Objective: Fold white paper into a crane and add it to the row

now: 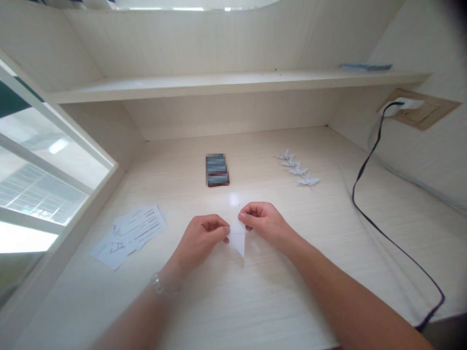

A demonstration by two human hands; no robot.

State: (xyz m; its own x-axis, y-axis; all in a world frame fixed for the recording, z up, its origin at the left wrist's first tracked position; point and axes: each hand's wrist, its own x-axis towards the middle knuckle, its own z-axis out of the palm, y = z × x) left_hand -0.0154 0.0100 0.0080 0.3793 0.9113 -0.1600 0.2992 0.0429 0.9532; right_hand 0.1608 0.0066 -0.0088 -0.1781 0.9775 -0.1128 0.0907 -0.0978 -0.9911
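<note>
Between my two hands is a small folded piece of white paper [238, 239], with a pointed end hanging toward me. My left hand [207, 236] pinches its left edge between thumb and fingers. On the other side, my right hand [263, 219] grips the upper right edge in a pinch. Both hands are just above the pale wooden desk [255, 311]. Farther back on the right, several white folded paper cranes [298, 170] stand in a slanting row. To the left lie loose sheets of printed paper [134, 228], overlapping one another.
A dark, blurred-out rectangular object [217, 170] lies beyond my hands. Along the right side, a black cable [368, 218] runs from a white plug [404, 103] in the wall socket. A shelf [233, 87] spans the back, with a thin bluish item [366, 67] on it. A window [47, 165] is at left.
</note>
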